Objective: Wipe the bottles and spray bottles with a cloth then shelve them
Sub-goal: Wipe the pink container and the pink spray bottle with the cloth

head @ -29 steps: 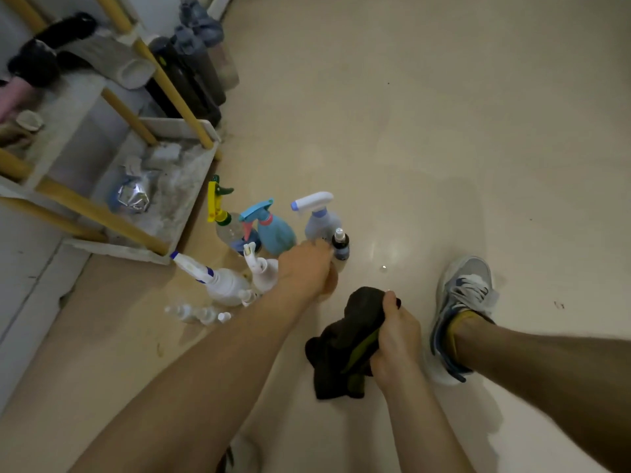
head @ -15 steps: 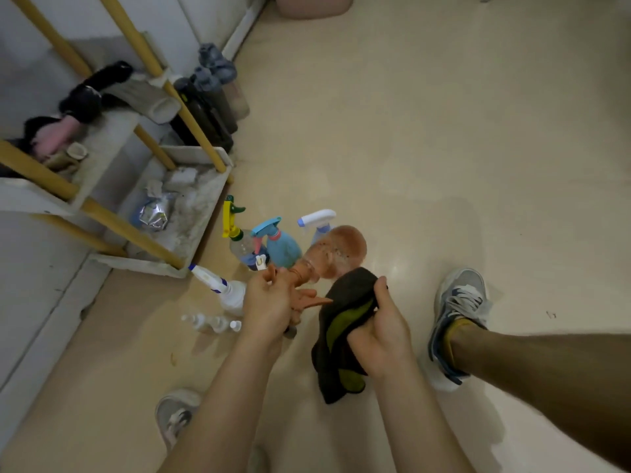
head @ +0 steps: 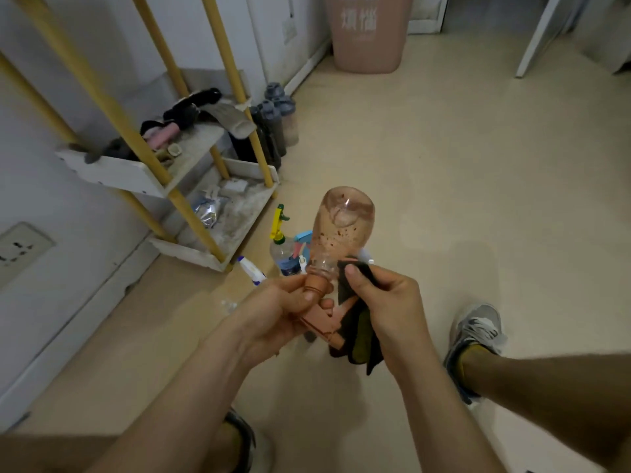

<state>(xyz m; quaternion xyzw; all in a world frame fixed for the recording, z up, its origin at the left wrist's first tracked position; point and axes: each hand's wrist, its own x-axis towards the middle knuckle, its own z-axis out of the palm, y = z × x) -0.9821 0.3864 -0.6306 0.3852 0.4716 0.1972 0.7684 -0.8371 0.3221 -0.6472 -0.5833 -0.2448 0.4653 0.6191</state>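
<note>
My left hand (head: 280,307) grips the neck and pink spray head of a clear pink spray bottle (head: 341,230), held up with its base pointing away from me. The bottle's wall carries dark specks. My right hand (head: 386,298) pinches a dark cloth (head: 358,336) with a yellow-green lining and presses a corner of it against the bottle near the neck. Behind the held bottle, on the floor, stand more spray bottles: one with a yellow and green trigger (head: 280,233), a blue one (head: 302,238), and a white one with a blue tip (head: 251,269), lying low.
A white shelf rack with yellow poles (head: 191,186) stands at the left wall, its dusty trays holding clutter. Dark grey bottles (head: 273,128) stand beside it. A pink bin (head: 368,32) is at the back. My shoe (head: 478,332) rests at the right on the beige floor.
My left hand picked the pink spray bottle off the floor and raised it. My right hand brought the cloth up against it. The view has tilted upward.
</note>
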